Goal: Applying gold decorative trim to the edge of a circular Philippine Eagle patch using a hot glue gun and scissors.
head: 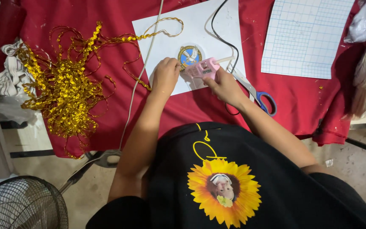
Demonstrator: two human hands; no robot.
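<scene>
The left hand [165,73] rests with its fingers curled and pressed down on a small round emblem patch, blue and white with a gold rim [189,56], which lies at the centre of a white sheet of paper [183,29] on the red-cloth-covered counter [301,97]. The right hand [224,86], just at 3 o'clock of the left, has its grip wrapped around a pink plastic glue gun [203,68] with a pale glue stick at its back; the gun lies just at 5 o'clock of the patch, though whether its tip touches the patch cannot be told. A black cord [222,38] runs from the gun toward 12 o'clock across the paper. Blue-handled steel scissors [257,94] lie just at 3 o'clock of the right hand, partly over the paper's lower edge. A tangled heap of shiny gold twisted ribbon [60,85] fills the counter at 9 o'clock, one strand looping onto the paper's top edge near the left hand. A pale blue grid sheet [306,36] sits at 2 o'clock, well apart, with bare red cloth between it and the paper. The counter's near edge runs just below both wrists; a wire fan guard [20,205] stands on the floor at 7 o'clock.
</scene>
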